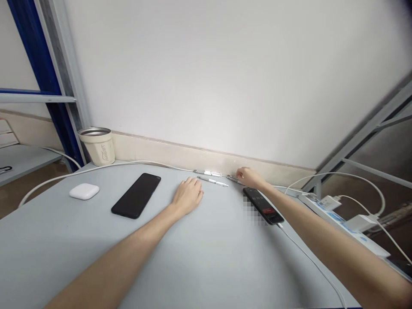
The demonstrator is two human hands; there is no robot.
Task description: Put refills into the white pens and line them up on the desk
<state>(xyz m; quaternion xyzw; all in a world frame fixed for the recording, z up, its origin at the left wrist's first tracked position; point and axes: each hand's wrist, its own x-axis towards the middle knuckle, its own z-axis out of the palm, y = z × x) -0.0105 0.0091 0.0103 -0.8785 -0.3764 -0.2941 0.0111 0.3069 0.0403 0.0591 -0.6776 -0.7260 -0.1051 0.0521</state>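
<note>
We look down on a pale blue-grey tabletop (74, 262), with our left hand (187, 196) lying palm-down at 12 o'clock, its fingers (195, 186) slightly spread and empty, just short of a slim white-and-silver pen (212, 182). Our right hand (249, 177) reaches toward 1 o'clock, above a black rectangular smartphone (262, 206) on a white cable. Its fingers (240, 173) draw narrow at a small silver metal object (232, 178), though we cannot tell whether they hold it. That object sits close to the wall, leaving little room for the fingertips. At 11 o'clock lies a larger black smartphone (136, 195), with a white rounded earbud case (84, 191) at 10 o'clock. A long silver-and-white pen (207, 173) lies against the cream skirting at 12 o'clock, and a cream metal-rimmed tumbler (96, 146) stands farther off at 11 o'clock.
</note>
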